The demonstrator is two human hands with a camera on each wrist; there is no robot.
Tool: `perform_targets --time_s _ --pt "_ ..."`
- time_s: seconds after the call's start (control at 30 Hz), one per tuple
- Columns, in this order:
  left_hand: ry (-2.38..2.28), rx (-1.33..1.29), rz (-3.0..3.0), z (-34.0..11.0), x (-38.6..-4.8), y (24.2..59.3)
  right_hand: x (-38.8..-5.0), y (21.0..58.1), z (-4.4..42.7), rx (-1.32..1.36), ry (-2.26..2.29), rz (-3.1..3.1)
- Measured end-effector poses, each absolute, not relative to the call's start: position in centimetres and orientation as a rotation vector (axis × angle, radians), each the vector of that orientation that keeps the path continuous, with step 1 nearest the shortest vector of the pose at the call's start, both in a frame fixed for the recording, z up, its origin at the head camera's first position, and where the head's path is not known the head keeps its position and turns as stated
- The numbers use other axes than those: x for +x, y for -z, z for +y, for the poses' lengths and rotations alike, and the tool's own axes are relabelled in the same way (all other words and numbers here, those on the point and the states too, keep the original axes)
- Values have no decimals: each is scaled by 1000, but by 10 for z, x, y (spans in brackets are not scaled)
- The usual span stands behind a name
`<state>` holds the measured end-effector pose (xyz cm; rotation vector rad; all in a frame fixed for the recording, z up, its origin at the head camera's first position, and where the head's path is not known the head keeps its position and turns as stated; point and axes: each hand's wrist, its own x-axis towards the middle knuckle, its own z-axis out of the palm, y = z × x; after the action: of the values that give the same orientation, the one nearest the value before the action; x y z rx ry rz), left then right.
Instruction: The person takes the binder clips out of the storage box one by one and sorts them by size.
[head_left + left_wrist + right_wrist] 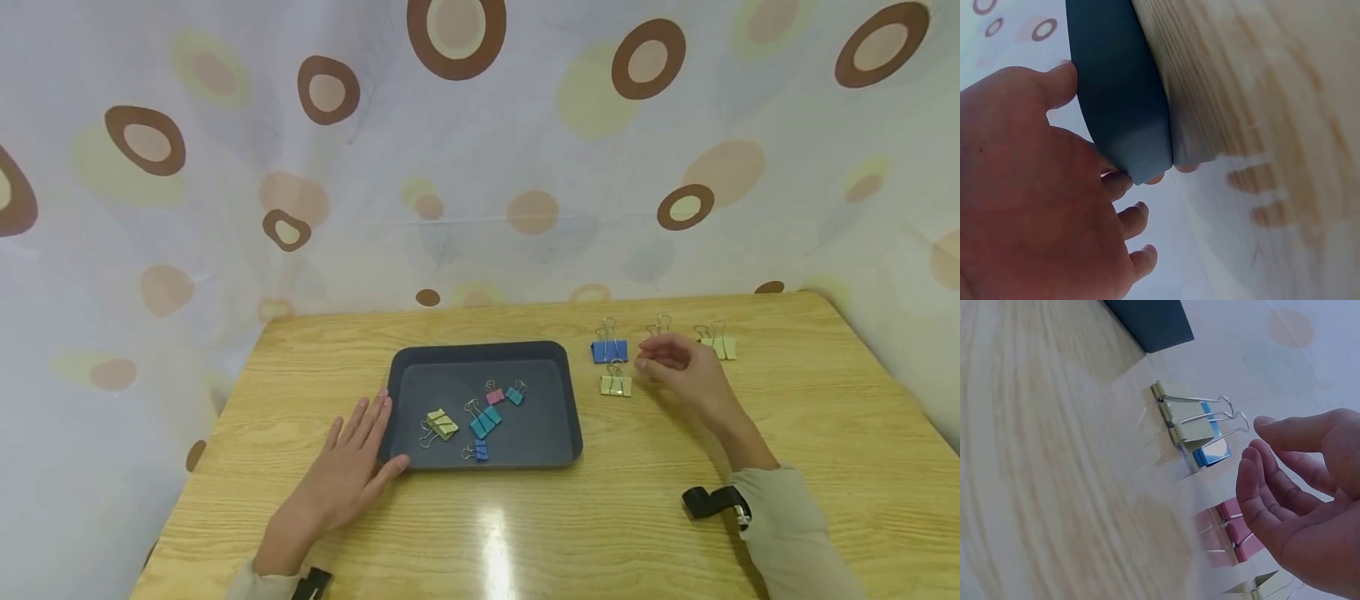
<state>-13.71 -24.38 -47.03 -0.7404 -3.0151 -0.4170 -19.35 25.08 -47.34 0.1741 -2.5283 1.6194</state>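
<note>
My left hand (341,475) lies with straight, spread fingers against the left edge of a dark grey tray (525,457), thumb at its front corner. In the left wrist view, the fingers (1135,219) touch the tray wall (1122,94). My right hand (686,375) hovers beside a standing yellow binder clip (616,386), with a gap between thumb and loosely bent fingers and nothing held. Behind that clip stands a blue binder clip (610,351). A pink binder clip (1244,531) is partly hidden behind the right hand (1310,481); another yellow binder clip (720,347) stands further right.
Inside the tray lie a yellow clip (442,424), a larger teal clip (486,422), a small teal clip (515,395), a small pink clip (495,396) and a small blue clip (481,451). A patterned curtain (480,150) hangs behind the wooden table (600,533).
</note>
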Motion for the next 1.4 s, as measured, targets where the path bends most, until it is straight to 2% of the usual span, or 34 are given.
perform_targets --time_s 0.37,0.8,1.4 --pt "374 -742 -3009 -244 -137 470 -187 449 216 358 -1673 -2455" --pt "339 -752 -3000 -246 -141 461 -184 450 143 490 -1664 -2543" --pt "367 -756 -3005 -246 -138 468 -188 463 93 558 -1076 -2785"
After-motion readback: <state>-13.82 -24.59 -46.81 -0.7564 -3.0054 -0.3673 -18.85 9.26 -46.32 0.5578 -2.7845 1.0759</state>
